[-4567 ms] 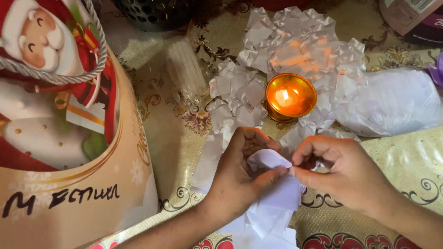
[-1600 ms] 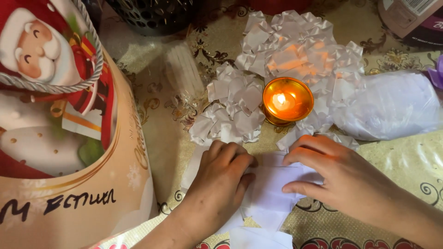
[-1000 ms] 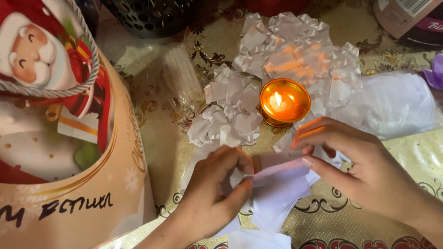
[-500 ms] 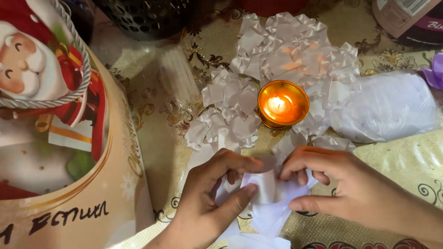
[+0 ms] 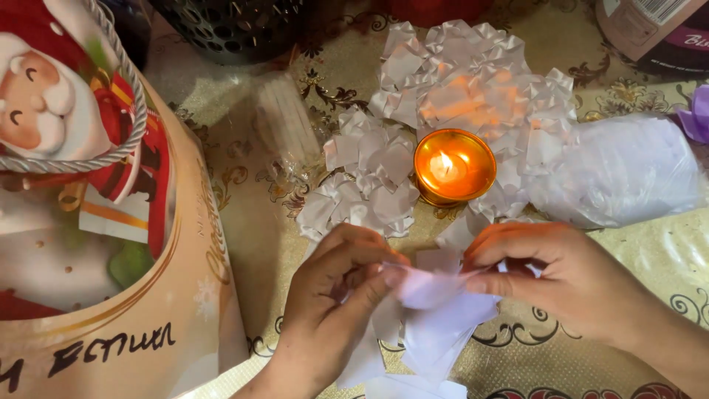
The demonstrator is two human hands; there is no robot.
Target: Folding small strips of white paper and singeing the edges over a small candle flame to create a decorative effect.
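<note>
Surface: a cloth (image 5: 244, 222) in beige, patterned with dark scrollwork. A white ribbon (image 5: 432, 292) is pinched between the left hand (image 5: 336, 295) and right hand (image 5: 550, 277), fingers of both closed on it, just above the cloth's near edge. A lit candle (image 5: 452, 166) in a gold cup is set just beyond, ringed by finished white bows (image 5: 443, 96). A festive gift bag (image 5: 96, 244) is stood at left; a clear bag (image 5: 620, 174) of ribbon is laid at right; a dark basket (image 5: 233, 26) is placed at the far edge.
</note>
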